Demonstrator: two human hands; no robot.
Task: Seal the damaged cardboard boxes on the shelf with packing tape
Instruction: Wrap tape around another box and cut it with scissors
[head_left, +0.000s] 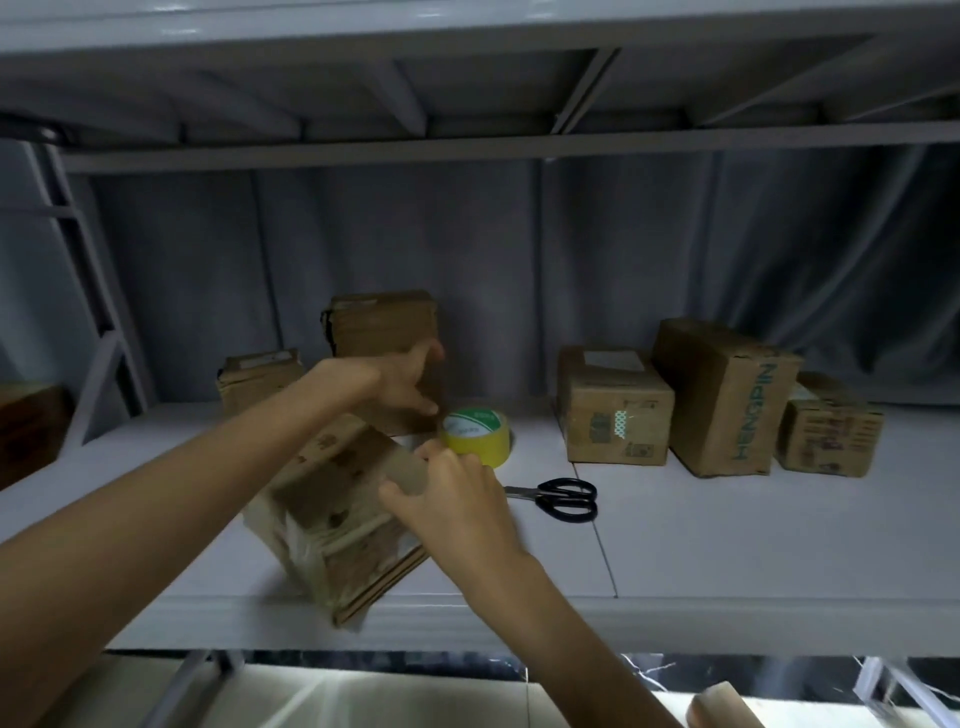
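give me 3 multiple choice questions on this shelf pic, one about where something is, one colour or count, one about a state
1. Where do the scissors lie?
A. on the shelf, right of the box in hand
B. on top of the tape roll
C. inside a box

2. What colour is the side of the tape roll?
A. red
B. yellow
C. blue

3. How does the box under the hands sit?
A. flat and square to the shelf edge
B. tilted, one corner over the shelf's front edge
C. stacked on another box

Answers: 1 A, they rest on the bare shelf beside the right hand. 2 B, its side is yellow. 3 B, it leans, its lower corner past the edge, the left hand above it.
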